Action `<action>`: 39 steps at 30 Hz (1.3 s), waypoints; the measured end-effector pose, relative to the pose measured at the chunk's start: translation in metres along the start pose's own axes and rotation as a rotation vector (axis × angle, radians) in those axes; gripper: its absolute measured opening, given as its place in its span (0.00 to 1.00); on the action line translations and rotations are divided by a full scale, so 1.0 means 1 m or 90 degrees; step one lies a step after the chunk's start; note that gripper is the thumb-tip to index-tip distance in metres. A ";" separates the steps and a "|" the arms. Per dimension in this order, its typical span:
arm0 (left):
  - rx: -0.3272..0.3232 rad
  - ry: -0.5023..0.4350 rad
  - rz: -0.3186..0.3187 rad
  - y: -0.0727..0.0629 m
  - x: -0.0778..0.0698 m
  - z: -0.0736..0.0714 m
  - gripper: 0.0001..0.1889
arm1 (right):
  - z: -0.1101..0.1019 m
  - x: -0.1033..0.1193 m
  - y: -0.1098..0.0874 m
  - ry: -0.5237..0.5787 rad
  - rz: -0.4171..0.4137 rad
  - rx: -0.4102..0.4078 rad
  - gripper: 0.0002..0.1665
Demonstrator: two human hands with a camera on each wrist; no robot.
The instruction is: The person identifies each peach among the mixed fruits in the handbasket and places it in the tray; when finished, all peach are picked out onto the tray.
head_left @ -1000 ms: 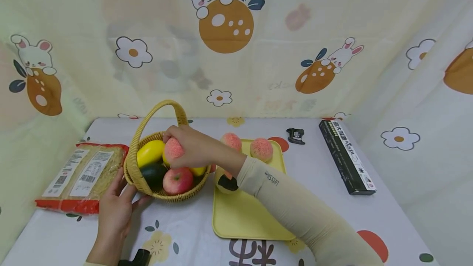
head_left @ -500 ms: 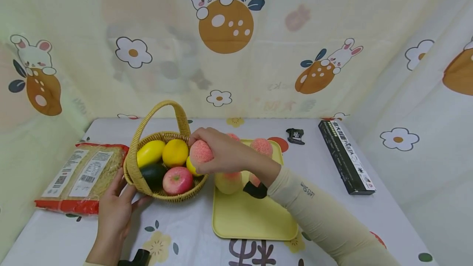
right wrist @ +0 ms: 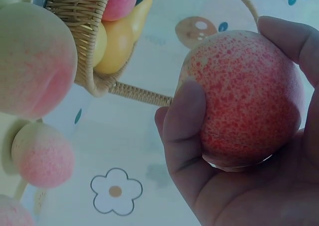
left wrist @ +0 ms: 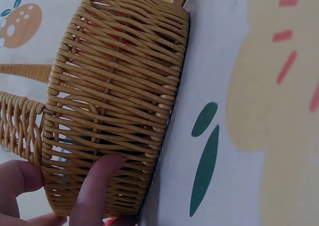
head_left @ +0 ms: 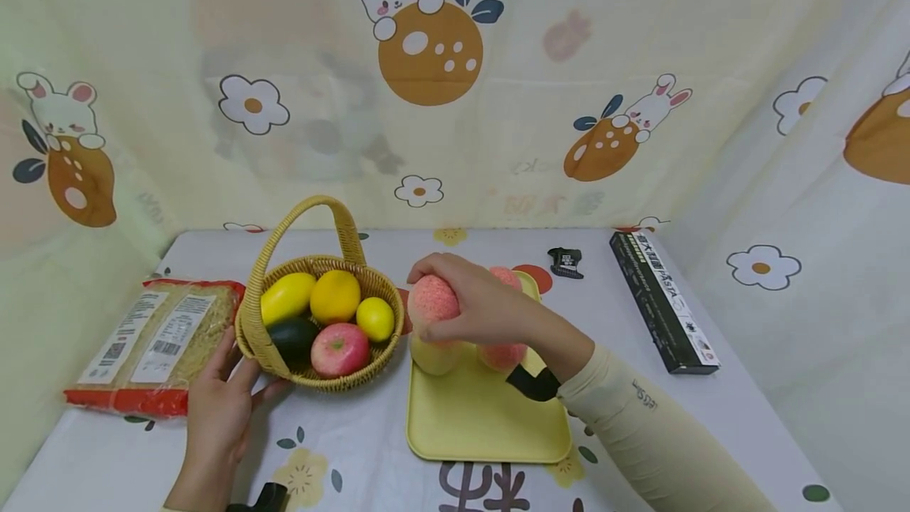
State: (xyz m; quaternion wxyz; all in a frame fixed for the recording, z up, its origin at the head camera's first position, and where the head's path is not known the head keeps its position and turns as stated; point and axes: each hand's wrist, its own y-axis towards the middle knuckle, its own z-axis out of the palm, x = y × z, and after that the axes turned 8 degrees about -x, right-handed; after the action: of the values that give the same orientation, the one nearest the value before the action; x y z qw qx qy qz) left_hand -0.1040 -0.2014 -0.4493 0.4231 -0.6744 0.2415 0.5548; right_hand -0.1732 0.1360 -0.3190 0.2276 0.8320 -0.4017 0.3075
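Observation:
My right hand [head_left: 479, 303] grips a pink speckled peach [head_left: 435, 299] over the back left of the yellow tray [head_left: 490, 425]. In the right wrist view, fingers and thumb wrap round that peach [right wrist: 244, 96]. Below it, partly covered, lies a pale peach [head_left: 435, 358]; another peach [head_left: 503, 355] is beside it, and a third peach [head_left: 506, 276] shows behind the hand. With spread fingers my left hand [head_left: 223, 405] touches the left side of the wicker basket [head_left: 348, 380]; its thumb lies along the woven wall [left wrist: 119, 86] in the left wrist view.
The basket holds a yellow mango [head_left: 287, 297], an orange [head_left: 336, 296], a lemon [head_left: 375, 318], an apple [head_left: 340, 350] and a dark green fruit [head_left: 293, 338]. A noodle packet [head_left: 156, 346] lies left, a black pasta box [head_left: 664, 303] right, a small black packet [head_left: 565, 262] behind the tray.
My right hand has carried the peach from above the basket rightward to over the tray, uncovering the orange and lemon. The left hand has stayed at the basket.

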 end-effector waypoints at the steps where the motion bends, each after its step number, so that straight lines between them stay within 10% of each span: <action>1: -0.001 -0.001 0.001 0.000 0.000 0.000 0.37 | -0.002 -0.001 -0.003 0.000 0.004 -0.004 0.32; 15: -0.009 0.007 0.009 -0.002 -0.001 0.003 0.37 | -0.021 -0.021 -0.049 -0.002 0.042 -0.050 0.34; 39: -0.016 0.014 -0.005 -0.002 -0.001 0.002 0.37 | 0.067 -0.044 -0.086 -0.077 0.083 0.044 0.33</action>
State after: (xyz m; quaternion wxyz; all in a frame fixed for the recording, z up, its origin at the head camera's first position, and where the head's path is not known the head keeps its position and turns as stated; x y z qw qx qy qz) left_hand -0.1039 -0.1987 -0.4479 0.4137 -0.6870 0.2366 0.5486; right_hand -0.1027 0.1668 -0.4081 0.1536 0.8287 -0.4570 0.2842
